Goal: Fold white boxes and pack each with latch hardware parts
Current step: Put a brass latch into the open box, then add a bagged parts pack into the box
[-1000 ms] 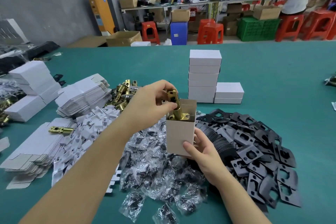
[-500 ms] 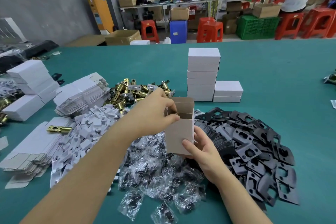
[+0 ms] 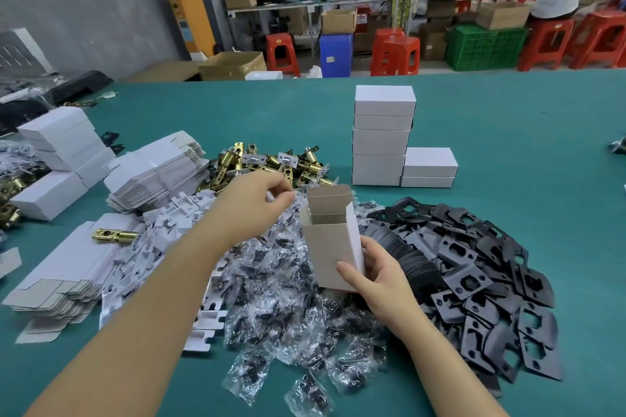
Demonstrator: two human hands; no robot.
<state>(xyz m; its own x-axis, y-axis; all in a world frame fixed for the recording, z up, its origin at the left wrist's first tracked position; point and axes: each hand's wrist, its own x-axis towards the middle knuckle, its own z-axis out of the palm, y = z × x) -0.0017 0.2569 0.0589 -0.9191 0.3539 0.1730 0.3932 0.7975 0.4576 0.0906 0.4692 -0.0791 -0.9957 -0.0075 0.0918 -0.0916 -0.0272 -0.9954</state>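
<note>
My right hand (image 3: 376,272) grips an upright white box (image 3: 330,245) by its lower right side, above the heap of bagged screws (image 3: 288,301). The box's top flaps stand open and the inside looks dark; the latch inside is hidden. My left hand (image 3: 255,205) hovers just left of the box's mouth, fingers loosely curled, holding nothing. Behind it lies a pile of brass latches (image 3: 271,164). A single brass latch (image 3: 113,235) rests on the flat box blanks (image 3: 61,276) at the left.
A tall stack of closed white boxes (image 3: 382,135) stands behind, with a shorter one (image 3: 428,166) beside it. Black strike plates (image 3: 474,278) are heaped at the right. White card inserts (image 3: 162,225), more blanks (image 3: 159,173) and boxes (image 3: 64,142) lie left on the green table (image 3: 525,145).
My left hand lowered a brass latch into the box, let it go and drew back to the left. The right hand kept hold of the box.
</note>
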